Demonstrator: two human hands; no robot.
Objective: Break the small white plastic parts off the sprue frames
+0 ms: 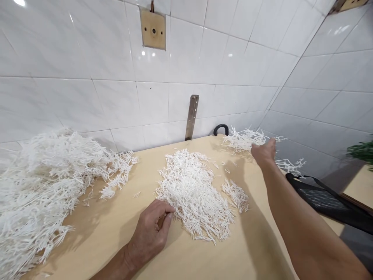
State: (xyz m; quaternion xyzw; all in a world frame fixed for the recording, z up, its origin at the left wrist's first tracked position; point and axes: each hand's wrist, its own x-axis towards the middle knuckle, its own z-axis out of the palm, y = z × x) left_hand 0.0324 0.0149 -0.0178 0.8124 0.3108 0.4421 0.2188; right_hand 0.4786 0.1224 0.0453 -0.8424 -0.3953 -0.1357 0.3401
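My left hand (pixel 150 229) rests at the near left edge of a central heap of small white plastic pieces (pixel 195 190). Its thumb and forefinger are pinched together, and anything between them is too small to make out. At the back right, my right hand (pixel 264 151) reaches out beside a loose pile of white branching strands (pixel 243 140); its fingers are partly hidden, and I cannot tell whether they hold a strand. A small cluster of white pieces (pixel 235 195) lies right of the central heap. On the left is a large mound of white branched pieces (pixel 52 175).
The tan tabletop (pixel 122 221) meets a white tiled wall. A metal strip (pixel 192 116) stands against the wall, near a black curved handle (pixel 220 128). At the right are a black mesh chair (pixel 326 196) and a green plant (pixel 361 151).
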